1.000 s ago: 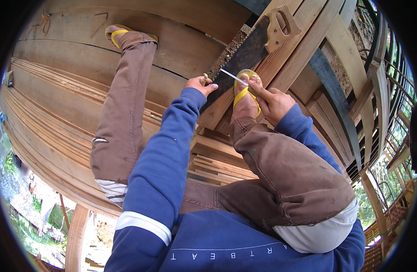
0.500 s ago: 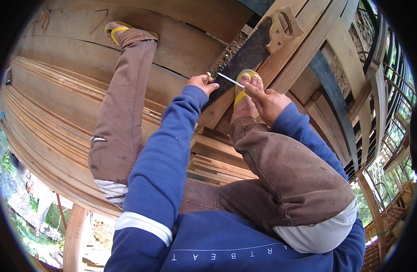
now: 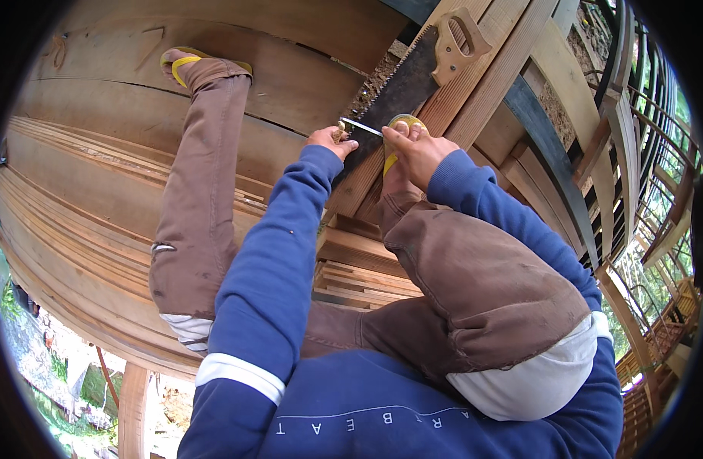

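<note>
At the far left, a stack of long boards runs alongside wide planks, on which a left foot in a yellow-strapped sandal rests, below a brown trouser leg. Next comes the left hand, fingers bent and thumb laid at the narrow end of a saw; whether it also grips some small thing between the fingers I cannot tell. The saw lies aslant along the left edge of 2 or more thick beams, narrow end toward their near ends, toothed side facing left. Its wooden handle sits farther up the beams. A thin pale rod crosses the dark blade, its far tip close to the left hand. The right hand is closed around the other end of the rod, forefinger stretched along it. Partly behind that hand, the right foot stands on the beams in a matching sandal, just beside the blade. Farther right are loose boards and a dark curved strip.
</note>
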A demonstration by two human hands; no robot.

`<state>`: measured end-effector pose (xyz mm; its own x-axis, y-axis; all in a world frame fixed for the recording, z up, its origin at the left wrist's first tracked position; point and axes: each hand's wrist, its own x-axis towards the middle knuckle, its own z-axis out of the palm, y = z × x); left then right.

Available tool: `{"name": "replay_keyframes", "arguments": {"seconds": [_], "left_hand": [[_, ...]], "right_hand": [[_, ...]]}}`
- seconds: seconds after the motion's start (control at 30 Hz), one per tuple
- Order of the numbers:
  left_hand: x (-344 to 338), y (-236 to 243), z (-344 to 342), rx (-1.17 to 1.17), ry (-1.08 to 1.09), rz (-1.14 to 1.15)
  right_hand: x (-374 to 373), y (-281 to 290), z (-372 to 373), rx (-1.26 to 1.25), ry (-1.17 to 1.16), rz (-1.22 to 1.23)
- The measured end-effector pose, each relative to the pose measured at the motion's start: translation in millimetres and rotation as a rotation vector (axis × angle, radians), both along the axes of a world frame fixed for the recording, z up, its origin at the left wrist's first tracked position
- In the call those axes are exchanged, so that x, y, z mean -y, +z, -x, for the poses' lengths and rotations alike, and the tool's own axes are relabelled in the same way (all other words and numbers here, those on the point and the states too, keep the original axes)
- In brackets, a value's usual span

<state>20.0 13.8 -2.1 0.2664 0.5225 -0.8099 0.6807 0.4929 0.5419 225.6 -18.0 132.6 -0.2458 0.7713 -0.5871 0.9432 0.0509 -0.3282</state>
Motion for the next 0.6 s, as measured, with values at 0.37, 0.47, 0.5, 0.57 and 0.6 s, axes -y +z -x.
{"name": "replay_keyframes", "arguments": {"seconds": [0.37,0.47,0.5,0.57,0.6], "left_hand": [[2.8,-9.3,4.4,0.012,0.023,-0.017],[-2.2,0.9,-2.7,0.092,0.124,-0.027],[-5.9,7.3,-0.6,0.027,0.031,-0.073],[0.5,4.0,2.6,0.033,0.047,-0.028],[3.2,0.4,4.4,0.032,0.057,-0.007]], "right_hand": [[-31.9,-4.0,22.4,-0.202,-0.214,-0.154],[-38.7,7.6,-8.4,-0.276,-0.349,-0.341],[-32.5,8.4,-13.8,-0.265,-0.349,-0.314],[-15.3,10.4,-19.3,-0.252,-0.348,-0.264],[-11.4,10.6,-23.3,-0.239,-0.343,-0.228]]}}
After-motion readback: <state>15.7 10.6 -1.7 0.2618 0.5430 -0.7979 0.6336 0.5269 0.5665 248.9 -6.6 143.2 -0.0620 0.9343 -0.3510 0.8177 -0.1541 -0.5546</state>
